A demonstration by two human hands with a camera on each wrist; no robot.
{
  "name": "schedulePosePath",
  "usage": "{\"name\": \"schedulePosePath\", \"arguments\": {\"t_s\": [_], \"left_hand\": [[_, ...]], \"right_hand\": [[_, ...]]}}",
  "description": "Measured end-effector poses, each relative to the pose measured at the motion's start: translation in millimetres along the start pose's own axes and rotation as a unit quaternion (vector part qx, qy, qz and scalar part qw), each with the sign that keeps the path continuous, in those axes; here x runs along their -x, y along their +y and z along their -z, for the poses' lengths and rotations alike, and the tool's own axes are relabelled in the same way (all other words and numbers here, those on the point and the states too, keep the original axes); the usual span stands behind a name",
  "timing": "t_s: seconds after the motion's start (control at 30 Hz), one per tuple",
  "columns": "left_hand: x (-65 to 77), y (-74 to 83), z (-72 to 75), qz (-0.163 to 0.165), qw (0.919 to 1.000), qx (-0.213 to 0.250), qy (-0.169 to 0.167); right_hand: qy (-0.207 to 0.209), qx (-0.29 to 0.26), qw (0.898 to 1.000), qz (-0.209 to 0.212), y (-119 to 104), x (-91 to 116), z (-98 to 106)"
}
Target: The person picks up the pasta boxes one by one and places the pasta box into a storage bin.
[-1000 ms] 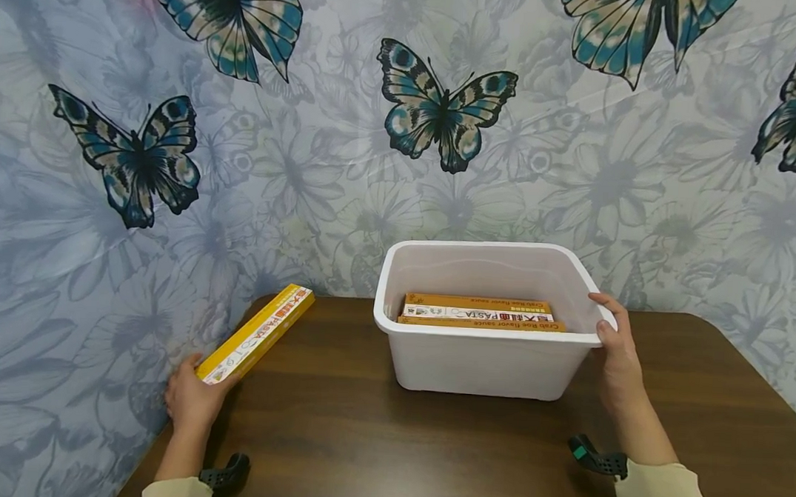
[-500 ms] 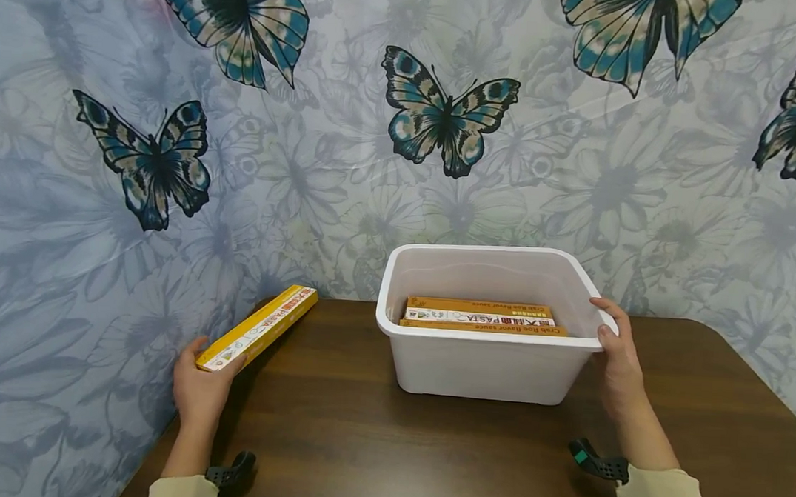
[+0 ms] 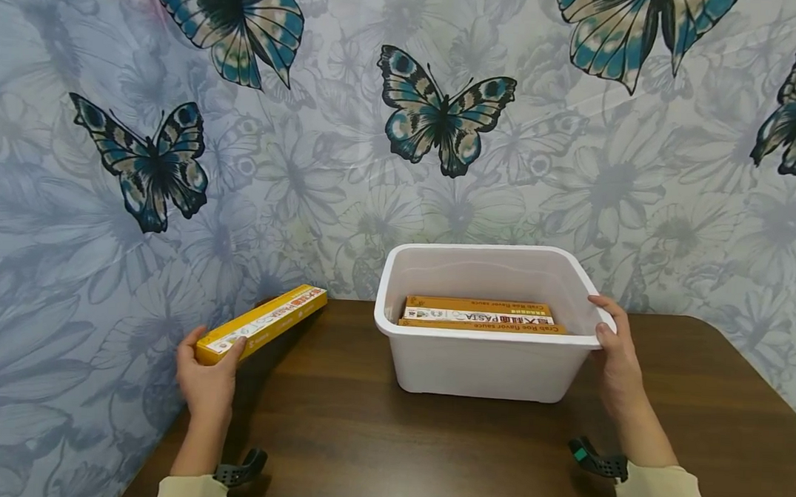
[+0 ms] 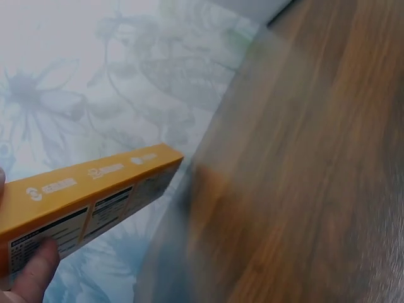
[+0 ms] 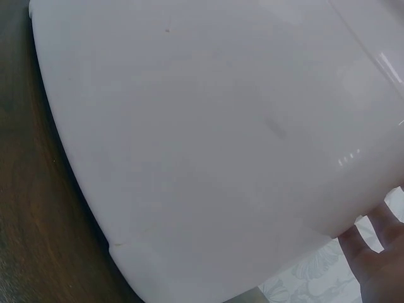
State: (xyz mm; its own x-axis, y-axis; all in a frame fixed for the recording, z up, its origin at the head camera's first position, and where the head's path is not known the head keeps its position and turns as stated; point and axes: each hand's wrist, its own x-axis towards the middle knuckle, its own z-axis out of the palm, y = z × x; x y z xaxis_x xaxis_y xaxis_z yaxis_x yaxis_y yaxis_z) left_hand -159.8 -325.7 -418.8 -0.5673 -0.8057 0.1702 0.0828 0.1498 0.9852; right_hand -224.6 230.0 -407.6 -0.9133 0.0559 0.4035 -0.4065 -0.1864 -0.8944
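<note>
My left hand (image 3: 208, 377) grips the near end of a long yellow pasta box (image 3: 268, 323), thumb on its side, and the box slants up to the right above the table's left edge. In the left wrist view the yellow box (image 4: 95, 180) shows printed panels on its side, with a fingertip pressed there. At the right, my right hand (image 3: 620, 362) holds the right rim of a white plastic tub (image 3: 479, 367). More orange-yellow pasta boxes (image 3: 478, 315) lie inside the tub. The right wrist view is filled mostly by the tub's outer wall (image 5: 189, 139).
The tub stands on a brown wooden table (image 3: 376, 448). Behind the table hangs a pale floral cloth (image 3: 322, 163) printed with butterflies. Each wrist wears a black strap, such as the left one (image 3: 240, 469).
My left hand has shifted a little up and right with the yellow pasta box, which now lies at a flatter slant. The right hand stays on the tub's rim.
</note>
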Motion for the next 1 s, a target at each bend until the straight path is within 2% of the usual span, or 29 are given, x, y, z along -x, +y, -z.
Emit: {"name": "schedulePosePath", "arguments": {"t_s": [0.27,0.47,0.63,0.77,1.0], "left_hand": [[2.8,13.8,-0.6,-0.003,0.9976,0.069,0.001],[9.9,27.5,-4.3,-0.015,0.9907,0.135,-0.01],[20.0,42.4,-14.0,-0.04,0.9803,0.193,-0.017],[25.8,56.3,-23.9,-0.069,0.9686,0.237,-0.026],[33.9,79.0,-41.4,-0.095,0.9562,0.27,-0.063]], "right_hand": [[0.0,0.006,1.0,-0.003,2,0,-3],[0.001,0.002,1.0,0.001,4,-1,-2],[0.004,0.013,1.0,-0.004,4,0,1],[0.008,0.018,1.0,-0.01,3,0,0],[0.008,0.016,1.0,-0.005,2,0,-1]]}}
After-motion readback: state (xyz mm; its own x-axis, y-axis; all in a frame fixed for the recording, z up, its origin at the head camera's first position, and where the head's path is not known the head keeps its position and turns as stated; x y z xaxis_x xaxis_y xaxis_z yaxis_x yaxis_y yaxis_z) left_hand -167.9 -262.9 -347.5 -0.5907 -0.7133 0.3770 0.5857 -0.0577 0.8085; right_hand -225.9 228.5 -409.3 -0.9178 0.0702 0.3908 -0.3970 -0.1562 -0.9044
